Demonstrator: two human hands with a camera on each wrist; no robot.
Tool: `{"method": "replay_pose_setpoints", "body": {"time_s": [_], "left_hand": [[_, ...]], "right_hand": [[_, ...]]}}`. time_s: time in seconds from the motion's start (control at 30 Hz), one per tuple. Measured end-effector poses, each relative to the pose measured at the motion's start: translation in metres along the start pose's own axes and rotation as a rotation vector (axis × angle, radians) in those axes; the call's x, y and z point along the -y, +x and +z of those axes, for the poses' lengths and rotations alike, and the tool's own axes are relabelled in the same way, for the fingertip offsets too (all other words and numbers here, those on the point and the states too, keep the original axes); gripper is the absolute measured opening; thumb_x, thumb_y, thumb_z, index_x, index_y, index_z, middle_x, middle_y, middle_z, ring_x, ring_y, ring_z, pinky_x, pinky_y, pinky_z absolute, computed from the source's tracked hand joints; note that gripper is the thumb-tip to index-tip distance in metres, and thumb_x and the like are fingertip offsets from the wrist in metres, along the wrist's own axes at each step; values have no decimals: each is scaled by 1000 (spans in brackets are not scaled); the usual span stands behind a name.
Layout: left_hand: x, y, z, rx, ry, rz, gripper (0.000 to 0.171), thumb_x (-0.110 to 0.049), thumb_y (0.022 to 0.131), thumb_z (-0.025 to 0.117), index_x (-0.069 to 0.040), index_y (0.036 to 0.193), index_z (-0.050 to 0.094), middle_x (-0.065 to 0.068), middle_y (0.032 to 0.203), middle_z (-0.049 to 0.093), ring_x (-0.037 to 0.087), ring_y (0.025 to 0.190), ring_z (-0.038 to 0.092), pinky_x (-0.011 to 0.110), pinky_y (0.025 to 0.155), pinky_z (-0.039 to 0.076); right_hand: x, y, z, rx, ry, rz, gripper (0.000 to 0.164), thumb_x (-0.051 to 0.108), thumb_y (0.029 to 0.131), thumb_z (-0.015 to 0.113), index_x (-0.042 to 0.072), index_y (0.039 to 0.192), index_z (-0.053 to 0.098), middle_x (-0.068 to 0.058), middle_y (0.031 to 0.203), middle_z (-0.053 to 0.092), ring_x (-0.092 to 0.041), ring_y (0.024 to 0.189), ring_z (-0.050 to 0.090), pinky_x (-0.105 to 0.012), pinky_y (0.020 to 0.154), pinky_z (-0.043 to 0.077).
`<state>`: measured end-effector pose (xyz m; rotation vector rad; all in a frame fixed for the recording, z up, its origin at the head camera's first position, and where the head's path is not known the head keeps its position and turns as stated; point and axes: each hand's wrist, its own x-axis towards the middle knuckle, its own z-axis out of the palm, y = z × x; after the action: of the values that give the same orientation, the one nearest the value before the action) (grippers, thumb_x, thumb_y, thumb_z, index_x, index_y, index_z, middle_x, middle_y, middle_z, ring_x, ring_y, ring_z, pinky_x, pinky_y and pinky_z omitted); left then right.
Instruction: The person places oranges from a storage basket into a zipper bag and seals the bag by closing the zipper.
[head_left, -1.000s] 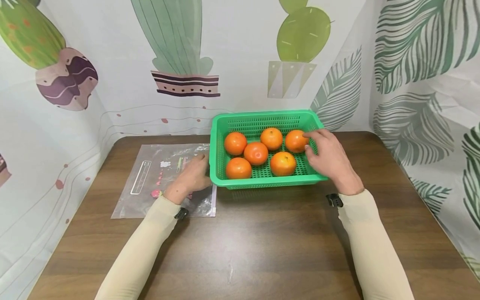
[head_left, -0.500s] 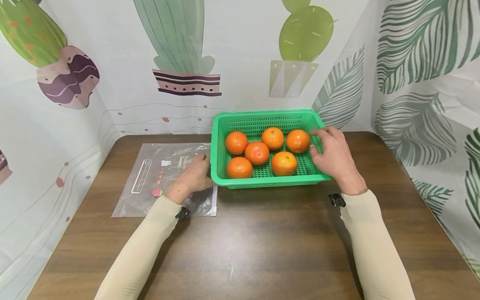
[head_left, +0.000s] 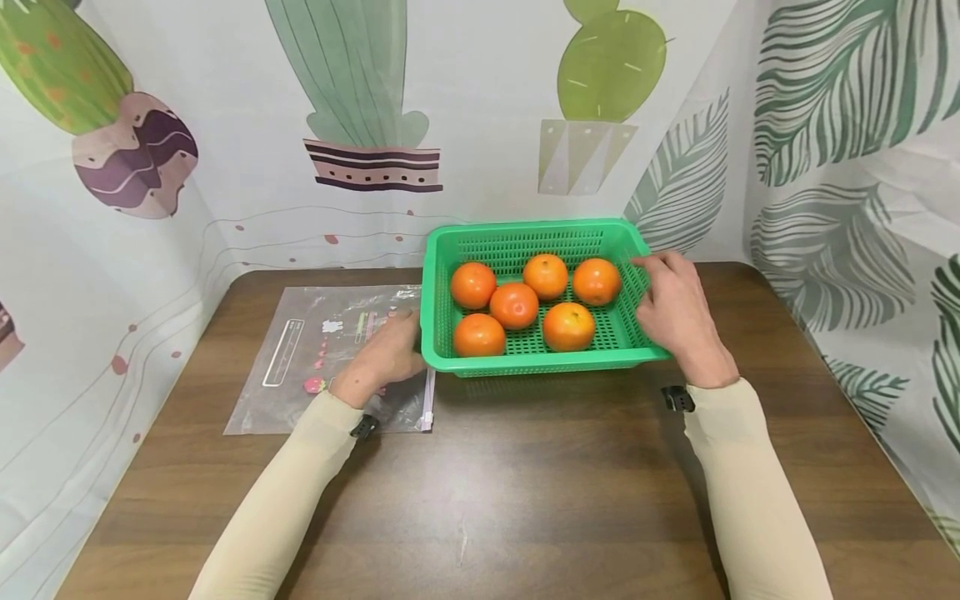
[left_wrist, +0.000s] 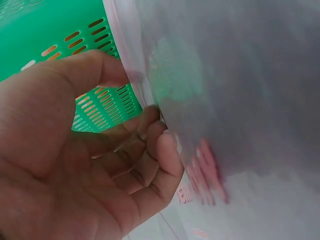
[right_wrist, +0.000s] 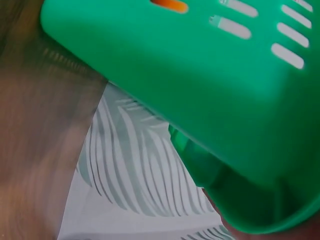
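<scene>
A green plastic basket [head_left: 615, 360] at the back of the table holds several round, glossy orange fruits [head_left: 568, 326]. At its right rim my right hand [head_left: 678, 312] grips the edge, fingers over the rim. In the right wrist view the basket's slotted wall [right_wrist: 165, 75] fills the top, hiding most of that hand. Left of the basket lies a clear zip bag [head_left: 281, 400] with pink prints. My left hand [head_left: 386, 350] is over its zip end, beside the basket. The left wrist view shows curled fingers [left_wrist: 167, 160] and thumb at the bag's zip edge [left_wrist: 120, 45].
The brown wooden table [head_left: 525, 500] stretches forward of the basket. Behind it hangs a white cloth [head_left: 487, 108] printed with cacti and leaves, close to the basket's far side.
My right hand has moved right, from the rightmost fruit to the basket's right rim. The basket's near right corner now reaches further right. My left hand stays nearly still; the bag's zip corner has shifted slightly.
</scene>
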<state>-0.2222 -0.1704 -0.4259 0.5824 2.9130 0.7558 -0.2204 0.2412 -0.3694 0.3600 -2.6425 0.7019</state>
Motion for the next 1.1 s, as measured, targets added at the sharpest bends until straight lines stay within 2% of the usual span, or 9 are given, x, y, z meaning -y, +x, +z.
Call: {"method": "replay_pose_setpoints", "body": {"time_s": [0.17,0.4,0.63,0.87,1.1], "left_hand": [[0,1,-1,9,-19,-2,53,-13,81,87,-7,126,61,16,109,75,36,102,72,53,96,59],[1,1,-2,-4,-42,-5,48,-10,81,86,-5,122,61,10,92,72,27,85,67,48,83,60],[3,1,-2,7,-71,-29,47,-6,82,83,-3,123,61,11,93,74,26,82,69,45,80,61],[4,1,-4,6,-97,-65,45,-5,83,81,0,124,62,12,89,71,24,74,65,39,68,59],[2,-1,-9,27,-157,-115,47,-3,85,79,0,127,59,14,94,71,22,68,69,33,58,60]], "right_hand": [[-3,0,-1,4,-15,2,58,-14,82,34,-16,132,61,-34,127,55,-54,121,48,-65,109,38],[-6,-1,-4,23,-22,28,56,-13,83,35,-22,133,57,-36,134,52,-53,127,46,-63,112,37],[-10,-1,-2,19,-32,26,50,-12,87,35,-25,130,58,-36,134,52,-51,128,47,-62,112,39],[-11,-1,-1,10,-31,17,48,-11,88,37,-25,129,59,-36,133,54,-49,127,48,-61,111,40],[-12,-1,0,3,-31,4,47,-12,89,37,-25,129,59,-37,133,55,-49,128,48,-62,110,40]]}}
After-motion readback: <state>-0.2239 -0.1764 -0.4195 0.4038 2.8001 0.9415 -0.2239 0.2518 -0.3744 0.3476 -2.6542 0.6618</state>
